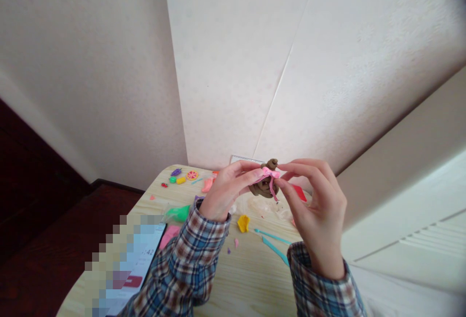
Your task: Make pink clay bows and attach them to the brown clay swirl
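Observation:
Above the table, both hands are raised around a brown coiled clay figure (264, 189) with a knob on top. A pink clay bow (271, 173) sits across its front, and a thin pink tail hangs down from it. My left hand (233, 183) grips the figure from the left, its thumb against the bow's left side. From the right, my right hand (320, 195) has its thumb and fingertips closed at the bow's right side. The figure's back is hidden.
On the wooden table (251, 278) lie a yellow clay piece (243, 223), teal modelling tools (275, 250), a bag of green clay (177, 213) and small clay fruits, including purple grapes (176, 172). A phone (145, 263) lies at the left. White walls (225, 64) rise behind.

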The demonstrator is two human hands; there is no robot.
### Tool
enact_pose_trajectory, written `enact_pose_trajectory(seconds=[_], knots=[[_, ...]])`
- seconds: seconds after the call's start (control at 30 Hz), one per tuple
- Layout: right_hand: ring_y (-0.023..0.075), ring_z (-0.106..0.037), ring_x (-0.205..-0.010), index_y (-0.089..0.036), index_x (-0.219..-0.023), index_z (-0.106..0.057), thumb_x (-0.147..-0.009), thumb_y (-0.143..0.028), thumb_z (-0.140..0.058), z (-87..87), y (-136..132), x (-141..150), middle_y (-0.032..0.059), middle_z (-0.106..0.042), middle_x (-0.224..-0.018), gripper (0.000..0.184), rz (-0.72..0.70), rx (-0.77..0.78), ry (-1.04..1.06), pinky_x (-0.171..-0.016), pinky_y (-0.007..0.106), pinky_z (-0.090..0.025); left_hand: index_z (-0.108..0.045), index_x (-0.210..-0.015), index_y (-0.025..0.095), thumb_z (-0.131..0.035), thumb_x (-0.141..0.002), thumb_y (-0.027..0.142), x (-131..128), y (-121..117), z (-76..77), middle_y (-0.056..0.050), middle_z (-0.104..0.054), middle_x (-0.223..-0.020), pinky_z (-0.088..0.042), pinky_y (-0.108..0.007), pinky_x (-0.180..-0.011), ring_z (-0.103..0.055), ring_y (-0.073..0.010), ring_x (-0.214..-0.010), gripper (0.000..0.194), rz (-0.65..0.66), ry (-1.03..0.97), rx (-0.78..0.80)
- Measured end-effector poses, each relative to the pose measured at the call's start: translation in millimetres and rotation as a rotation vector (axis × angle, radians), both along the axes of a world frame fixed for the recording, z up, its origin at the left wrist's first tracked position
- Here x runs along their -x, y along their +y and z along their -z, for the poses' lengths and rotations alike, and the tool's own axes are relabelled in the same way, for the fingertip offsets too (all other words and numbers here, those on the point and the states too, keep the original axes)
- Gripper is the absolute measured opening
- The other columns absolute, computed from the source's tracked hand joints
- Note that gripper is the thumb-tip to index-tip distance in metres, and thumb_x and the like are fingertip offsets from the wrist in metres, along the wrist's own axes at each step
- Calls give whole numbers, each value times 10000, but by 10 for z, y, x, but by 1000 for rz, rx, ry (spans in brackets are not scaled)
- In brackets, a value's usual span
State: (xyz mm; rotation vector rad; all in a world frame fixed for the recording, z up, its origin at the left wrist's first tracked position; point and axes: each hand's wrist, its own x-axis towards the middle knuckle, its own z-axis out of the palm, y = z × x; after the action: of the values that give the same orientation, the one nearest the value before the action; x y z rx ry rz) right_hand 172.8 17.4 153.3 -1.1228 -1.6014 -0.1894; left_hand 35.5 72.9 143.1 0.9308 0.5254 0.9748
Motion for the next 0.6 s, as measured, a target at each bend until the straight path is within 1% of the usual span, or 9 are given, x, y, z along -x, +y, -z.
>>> enact_pose_trajectory(seconds=[0.07, 0.23, 0.43, 0.5, 0.6], knots=[[118, -582, -735, -220, -938, -613, -820, -156, -634, 0, 3, -1, 8, -579, -902, 136, -15, -1, 13, -688, 286, -501, -654, -860, 120, -799, -623, 344, 0, -3, -9, -70, -692, -877, -488, -339, -793, -649, -192, -831, 357, -2, 3, -4], [124, -584, -770, -221, -905, -623, -817, -143, -637, 6, 2, -13, 10, -581, -900, 118, -13, -10, 21, -688, 280, -498, -646, -843, 122, -803, -615, 335, -2, -33, -36, -50, -686, -830, -489, -324, -761, -641, -157, -736, 349, -2, 16, -4], [125, -575, -780, -218, -903, -622, -819, -129, -630, 11, 0, -24, 11, -580, -902, 123, -11, -13, 26, -698, 286, -485, -635, -854, 114, -794, -621, 345, -17, -51, -53, -55, -674, -862, -489, -320, -768, -635, -153, -756, 365, 12, 14, -8], [117, -569, -771, -217, -912, -622, -818, -137, -636, 14, -6, -24, 10, -577, -913, 124, -36, -2, 55, -710, 288, -474, -633, -855, 112, -798, -611, 350, -16, -47, -59, -56, -671, -863, -491, -321, -765, -635, -159, -774, 379, 17, 13, -7], [123, -567, -777, -227, -943, -622, -823, -180, -640, 22, -15, -28, 10, -573, -929, 130, -90, 39, 157, -739, 313, -463, -633, -867, 112, -800, -599, 362, -7, -40, -66, -53, -668, -856, -493, -327, -758, -633, -159, -761, 403, 13, 22, -10]])
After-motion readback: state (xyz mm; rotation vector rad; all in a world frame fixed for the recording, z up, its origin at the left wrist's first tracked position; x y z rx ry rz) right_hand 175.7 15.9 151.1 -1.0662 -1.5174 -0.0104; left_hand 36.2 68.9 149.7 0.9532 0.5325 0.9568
